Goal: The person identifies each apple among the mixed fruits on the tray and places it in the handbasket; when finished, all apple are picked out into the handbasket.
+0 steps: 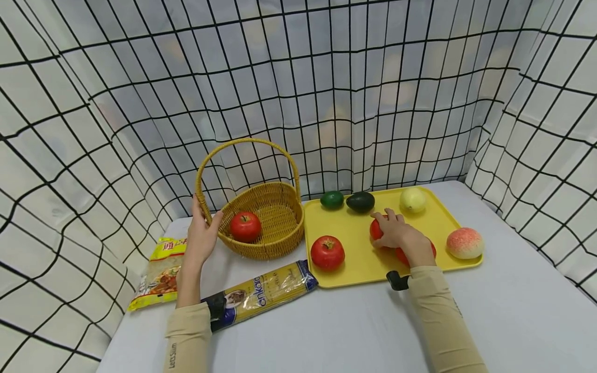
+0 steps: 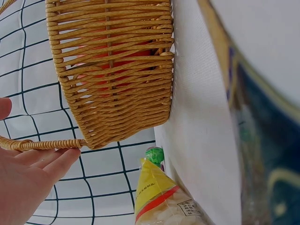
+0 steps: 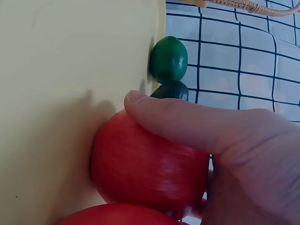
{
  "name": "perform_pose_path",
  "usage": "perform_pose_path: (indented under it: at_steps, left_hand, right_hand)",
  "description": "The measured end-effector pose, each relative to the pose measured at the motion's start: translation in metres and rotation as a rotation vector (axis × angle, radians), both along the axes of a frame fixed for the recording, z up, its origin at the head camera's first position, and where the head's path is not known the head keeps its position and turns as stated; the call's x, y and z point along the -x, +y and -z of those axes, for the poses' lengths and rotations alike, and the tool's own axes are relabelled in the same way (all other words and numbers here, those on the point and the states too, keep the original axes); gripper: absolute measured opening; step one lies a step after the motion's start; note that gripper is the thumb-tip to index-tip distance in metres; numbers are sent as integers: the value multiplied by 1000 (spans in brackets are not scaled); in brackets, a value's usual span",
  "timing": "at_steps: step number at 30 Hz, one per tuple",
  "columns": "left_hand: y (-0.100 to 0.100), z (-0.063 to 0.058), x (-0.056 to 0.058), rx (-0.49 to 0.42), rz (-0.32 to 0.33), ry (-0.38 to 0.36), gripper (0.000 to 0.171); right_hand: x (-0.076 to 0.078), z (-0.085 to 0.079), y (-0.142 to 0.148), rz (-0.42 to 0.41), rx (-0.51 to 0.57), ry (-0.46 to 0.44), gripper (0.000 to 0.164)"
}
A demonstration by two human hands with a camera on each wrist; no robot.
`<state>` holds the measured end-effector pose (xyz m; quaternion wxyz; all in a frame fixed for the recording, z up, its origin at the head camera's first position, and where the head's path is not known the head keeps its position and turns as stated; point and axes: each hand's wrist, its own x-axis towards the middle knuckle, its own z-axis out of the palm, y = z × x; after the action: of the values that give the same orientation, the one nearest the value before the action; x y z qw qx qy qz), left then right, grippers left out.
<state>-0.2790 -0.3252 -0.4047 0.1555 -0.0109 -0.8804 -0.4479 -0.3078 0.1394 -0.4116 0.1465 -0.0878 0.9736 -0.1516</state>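
Note:
A yellow wicker basket (image 1: pixel 280 243) with a tall handle stands at the centre left, a red apple (image 1: pixel 245 227) inside it. My left hand (image 1: pixel 202 238) is at the left foot of the handle; in the left wrist view its nearly straight fingers (image 2: pixel 56 164) touch the handle and the thumb stands apart. Over the yellow tray (image 1: pixel 354 274), my right hand (image 1: pixel 398 235) grips another red apple (image 3: pixel 150 164), the thumb laid across it in the right wrist view. A further red fruit (image 1: pixel 431 251) sits partly hidden under the right wrist.
Also on the tray are a pomegranate (image 1: pixel 328 254), a green fruit like a lime (image 1: pixel 332 200), a dark avocado (image 1: pixel 360 202), a pale yellow-green fruit (image 1: pixel 413 200) and a peach (image 1: pixel 465 243). A pasta packet (image 1: pixel 266 292) and a yellow food bag (image 1: pixel 160 274) lie left. Black grid netting (image 1: pixel 317 103) stands behind.

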Motion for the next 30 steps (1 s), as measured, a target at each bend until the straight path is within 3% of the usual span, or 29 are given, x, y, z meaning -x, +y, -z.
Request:
perform_pose_path:
  at_steps: [15,30]
  left_hand:
    - [1,0,-1,-12,1,-8,87]
    - [1,-1,-1,-17,-9,-3,86]
  right_hand:
    - [-4,-6,-1,7,-5,-54,79]
    - [-7,-15,-3,-50,1,-92,78]
